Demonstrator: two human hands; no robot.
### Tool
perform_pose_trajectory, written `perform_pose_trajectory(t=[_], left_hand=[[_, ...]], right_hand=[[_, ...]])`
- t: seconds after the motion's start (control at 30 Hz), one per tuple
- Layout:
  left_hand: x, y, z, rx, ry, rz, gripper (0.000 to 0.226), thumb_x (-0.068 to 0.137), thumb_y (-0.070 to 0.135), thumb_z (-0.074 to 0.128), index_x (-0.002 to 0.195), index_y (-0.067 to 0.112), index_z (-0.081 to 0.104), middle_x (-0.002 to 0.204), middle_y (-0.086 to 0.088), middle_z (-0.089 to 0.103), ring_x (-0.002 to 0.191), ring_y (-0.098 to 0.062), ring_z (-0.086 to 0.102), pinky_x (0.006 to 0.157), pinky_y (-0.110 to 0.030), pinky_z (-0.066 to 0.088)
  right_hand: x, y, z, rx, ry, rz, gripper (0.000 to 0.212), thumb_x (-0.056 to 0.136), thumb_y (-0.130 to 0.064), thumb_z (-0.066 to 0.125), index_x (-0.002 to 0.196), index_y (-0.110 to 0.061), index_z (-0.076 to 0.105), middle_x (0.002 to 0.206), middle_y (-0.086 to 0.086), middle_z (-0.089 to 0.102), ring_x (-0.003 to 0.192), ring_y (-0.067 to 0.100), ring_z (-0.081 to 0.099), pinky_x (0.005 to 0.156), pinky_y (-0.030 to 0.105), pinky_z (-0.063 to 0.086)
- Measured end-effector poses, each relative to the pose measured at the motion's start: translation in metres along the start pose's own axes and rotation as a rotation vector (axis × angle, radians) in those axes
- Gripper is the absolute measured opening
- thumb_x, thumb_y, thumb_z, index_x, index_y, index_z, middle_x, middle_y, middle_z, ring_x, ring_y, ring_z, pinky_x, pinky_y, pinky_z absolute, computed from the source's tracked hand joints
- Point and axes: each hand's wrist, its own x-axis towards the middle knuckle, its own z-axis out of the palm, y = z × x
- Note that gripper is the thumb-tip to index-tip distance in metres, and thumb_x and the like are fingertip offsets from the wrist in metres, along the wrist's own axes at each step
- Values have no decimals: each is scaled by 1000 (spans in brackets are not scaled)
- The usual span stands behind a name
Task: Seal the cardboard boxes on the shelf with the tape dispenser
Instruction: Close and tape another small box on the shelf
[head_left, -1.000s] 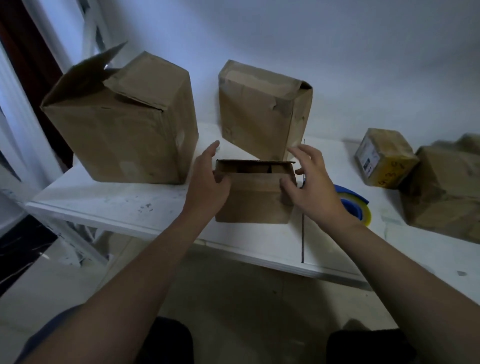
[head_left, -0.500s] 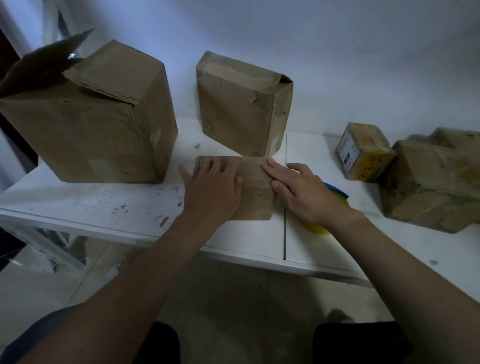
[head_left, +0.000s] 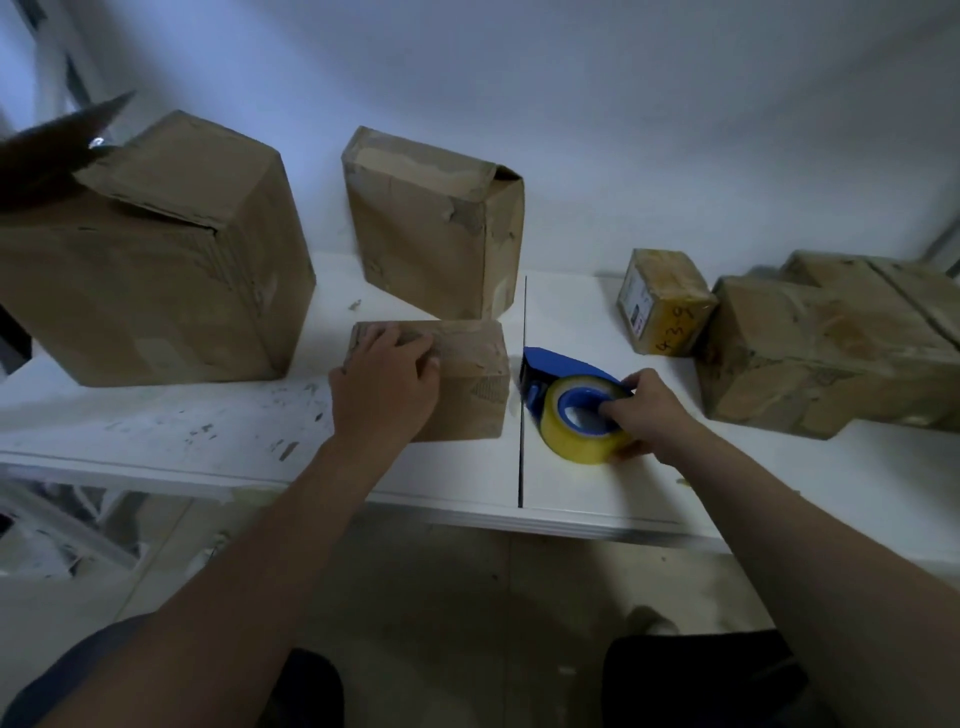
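Observation:
A small cardboard box (head_left: 470, 379) lies near the front of the white shelf (head_left: 208, 431), its flaps folded down. My left hand (head_left: 384, 382) rests on its top left part and holds the flaps closed, fingers bent over the far edge. Just right of the box lies the blue tape dispenser (head_left: 558, 371) with a yellow tape roll (head_left: 576, 434). My right hand (head_left: 649, 410) grips it, fingers hooked into the roll's blue core and around the roll's right side.
A large box (head_left: 156, 270) with a raised flap stands at the left, a medium box (head_left: 431, 228) behind the small one. At the right sit a small labelled box (head_left: 665, 301) and bulky taped parcels (head_left: 831, 348). The shelf's front edge runs below my wrists.
The small box's flaps went from open to folded shut. My right hand left the box and moved right onto the tape dispenser. My left hand stayed on the box top.

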Motion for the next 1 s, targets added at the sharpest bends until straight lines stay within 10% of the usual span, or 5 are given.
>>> perform_pose_trajectory(t=[0.13,0.73,1.0], left_hand=[[1,1,-1,-13,5,0,40,101,38,45,138,30,58,151,1,46,143,-23,34,107,-54,37],[15,-4,-2,-204,-93,33,35,99,43,53,133,42,59,145,17,47,139,-17,29,108,-54,34],[35,-12,-9,-310,-35,-52,48,98,55,30,110,30,70,110,3,69,105,-24,59,97,-55,47]], right_hand=[[-6,-13,-5,286,-16,49,45,85,-4,72,112,-18,39,110,13,51,96,36,63,52,48,60],[-16,-101,20,194,153,-782,84,79,11,64,141,-44,51,121,1,58,104,17,57,86,29,57],[-7,-98,27,153,53,-936,76,81,18,60,138,-32,59,129,-2,56,117,5,53,90,10,45]])
